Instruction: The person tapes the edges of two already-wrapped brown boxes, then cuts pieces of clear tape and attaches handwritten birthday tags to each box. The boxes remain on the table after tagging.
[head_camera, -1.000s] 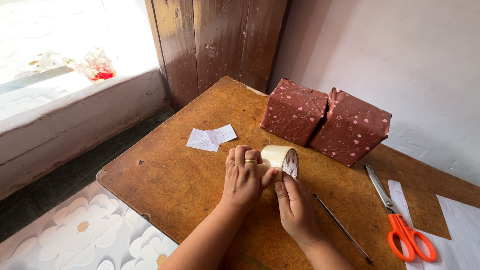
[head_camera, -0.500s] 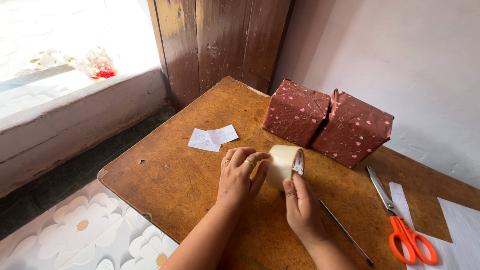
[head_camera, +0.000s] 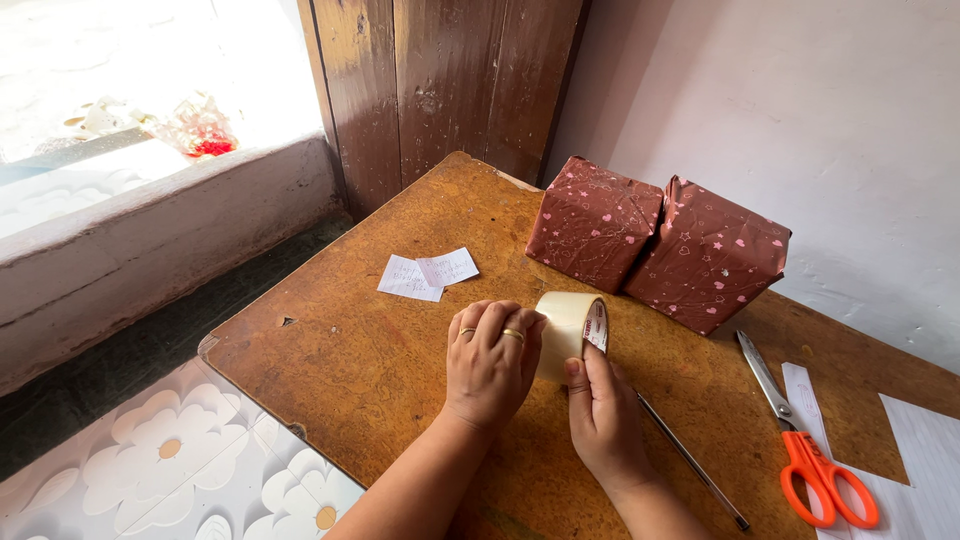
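Tape roll (head_camera: 570, 333) upright | betw. L fingers (head_camera: 500, 335) & R thumb (head_camera: 580, 375)

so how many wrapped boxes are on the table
2. Both sit side by side, touching, at the far side of the table near the wall: the left wrapped box and the right wrapped box, beyond the tape roll. Nothing suggests another hidden behind.

A single head camera looks steeply down and forward over the wooden surface (head_camera: 360, 370) from close above. The hands (head_camera: 490, 365) sit low in the middle of the view, arms entering from the bottom edge. It faces a room corner: wall (head_camera: 800, 120) ahead right, sill (head_camera: 150, 220) left.
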